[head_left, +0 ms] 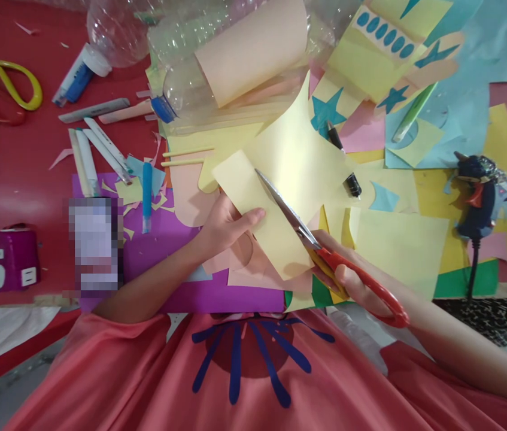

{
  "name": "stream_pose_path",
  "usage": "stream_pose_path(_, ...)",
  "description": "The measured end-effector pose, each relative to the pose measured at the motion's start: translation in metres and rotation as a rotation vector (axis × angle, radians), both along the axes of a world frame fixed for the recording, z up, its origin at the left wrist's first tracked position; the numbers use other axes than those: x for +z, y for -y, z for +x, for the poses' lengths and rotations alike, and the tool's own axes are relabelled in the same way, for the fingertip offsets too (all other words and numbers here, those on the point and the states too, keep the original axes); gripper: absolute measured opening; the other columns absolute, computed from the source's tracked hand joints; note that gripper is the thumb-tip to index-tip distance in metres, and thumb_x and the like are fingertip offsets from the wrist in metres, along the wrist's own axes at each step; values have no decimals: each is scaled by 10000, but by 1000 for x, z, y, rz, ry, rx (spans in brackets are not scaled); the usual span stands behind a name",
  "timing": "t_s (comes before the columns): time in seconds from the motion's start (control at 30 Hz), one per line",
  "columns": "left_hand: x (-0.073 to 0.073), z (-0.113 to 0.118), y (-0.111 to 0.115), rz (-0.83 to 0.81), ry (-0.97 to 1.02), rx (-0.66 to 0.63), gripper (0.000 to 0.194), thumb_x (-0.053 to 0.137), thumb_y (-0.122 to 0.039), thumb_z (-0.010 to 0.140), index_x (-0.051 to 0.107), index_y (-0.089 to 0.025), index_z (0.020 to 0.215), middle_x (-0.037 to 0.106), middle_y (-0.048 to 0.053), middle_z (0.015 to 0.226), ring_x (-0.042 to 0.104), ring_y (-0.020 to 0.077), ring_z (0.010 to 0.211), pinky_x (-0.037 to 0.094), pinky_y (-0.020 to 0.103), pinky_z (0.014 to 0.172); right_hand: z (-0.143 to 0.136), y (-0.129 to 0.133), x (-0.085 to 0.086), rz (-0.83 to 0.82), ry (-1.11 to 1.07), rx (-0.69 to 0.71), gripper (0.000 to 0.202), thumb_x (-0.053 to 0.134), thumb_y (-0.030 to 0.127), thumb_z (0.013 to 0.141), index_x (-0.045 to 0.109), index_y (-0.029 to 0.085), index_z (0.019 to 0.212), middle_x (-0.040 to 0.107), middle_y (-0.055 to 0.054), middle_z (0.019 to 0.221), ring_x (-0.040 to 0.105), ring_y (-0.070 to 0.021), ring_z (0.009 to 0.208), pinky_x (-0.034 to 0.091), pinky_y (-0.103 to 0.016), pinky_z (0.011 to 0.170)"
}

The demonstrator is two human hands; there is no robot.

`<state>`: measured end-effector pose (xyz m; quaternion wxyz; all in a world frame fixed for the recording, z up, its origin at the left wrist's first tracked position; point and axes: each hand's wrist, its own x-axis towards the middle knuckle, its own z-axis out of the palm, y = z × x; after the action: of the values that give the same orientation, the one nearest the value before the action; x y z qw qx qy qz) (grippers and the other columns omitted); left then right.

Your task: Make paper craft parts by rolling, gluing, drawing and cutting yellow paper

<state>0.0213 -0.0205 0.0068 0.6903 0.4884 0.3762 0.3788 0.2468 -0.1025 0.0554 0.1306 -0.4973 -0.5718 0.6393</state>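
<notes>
My left hand (pixel 230 224) pinches a pale yellow paper strip (pixel 266 221), thumb on top and fingers underneath. Red and yellow-handled scissors (pixel 298 224) are gripped in my right hand (pixel 347 269), their blades pointing up and left along the strip's right edge. The blades look nearly closed. Beyond them spreads a larger curved sheet of yellow paper (pixel 298 143); whether the strip is still joined to it I cannot tell. Under my hands lie peach paper pieces (pixel 221 263) on a purple sheet (pixel 244 299).
Clear plastic bottles (pixel 185 90) and a rolled peach sheet (pixel 253 54) lie at the back. Markers (pixel 105 143), a phone (pixel 96 245) and other scissors (pixel 15 84) are leftward. A glue gun (pixel 475 197), a black pen (pixel 343 158) and star-decorated paper (pixel 370 60) are rightward.
</notes>
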Motion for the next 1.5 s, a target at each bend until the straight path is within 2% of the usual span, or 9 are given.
stream_pose_path(0.2,0,-1,-1,-9,-27,1,419,776,-508,708,603,-195,926,730,71,889,708,253,939,611,361,801,-9,0,1,-114,-59,-148,752,401,876,739,475,220,1101,387,59,657,288,-82,496,251,-245,440)
stream_pose_path(0.47,-2,0,-1,-12,-10,-7,427,791,-491,701,610,-204,961,727,66,932,706,252,966,599,353,817,-12,0,-3,-102,22,-140,792,403,885,725,464,206,1129,367,76,606,300,-79,457,207,-242,416)
stream_pose_path(0.6,-10,-3,-4,79,-84,145,559,742,-592,708,591,-227,1104,706,62,1040,651,258,1105,547,377,941,-11,1,-3,-77,49,-139,793,392,890,723,475,205,1113,393,67,628,326,-80,476,237,-243,437)
stream_pose_path(0.67,-15,-6,-7,119,-110,248,525,688,-627,743,614,-226,1075,709,45,1012,649,240,1091,524,361,964,-10,2,-2,-29,81,-123,791,373,885,738,482,202,1120,423,55,645,382,-93,505,274,-250,471)
stream_pose_path(0.87,-20,-13,-9,-18,-190,305,405,679,-586,765,660,-183,736,659,-2,700,638,146,684,505,267,632,-2,5,-4,76,95,30,715,332,822,825,480,198,1141,473,35,668,446,-115,537,322,-253,492)
stream_pose_path(1.07,-10,-11,-8,8,-281,417,342,751,-460,721,577,-193,597,510,-44,562,506,90,542,416,221,514,1,8,-5,187,64,68,553,351,733,895,445,224,1088,462,46,677,407,-102,533,314,-236,470)
stream_pose_path(1.17,-3,-8,-7,35,-316,377,355,744,-414,712,518,-190,555,441,-55,527,427,71,501,365,209,475,0,4,-2,141,50,76,594,320,761,882,442,218,1088,469,34,691,409,-106,539,320,-245,468)
stream_pose_path(1.33,4,-4,-3,58,-314,292,318,690,-402,726,517,-181,577,444,-47,539,419,75,524,363,210,489,-6,-1,1,15,-11,58,641,289,819,840,438,218,1005,438,35,676,380,-101,526,315,-254,470)
stream_pose_path(1.5,5,-3,-4,81,-323,263,298,657,-394,736,512,-180,589,448,-44,547,425,80,532,368,212,494,-15,1,-3,-98,-62,-37,790,329,874,774,441,214,1194,420,40,688,357,-101,532,277,-254,467)
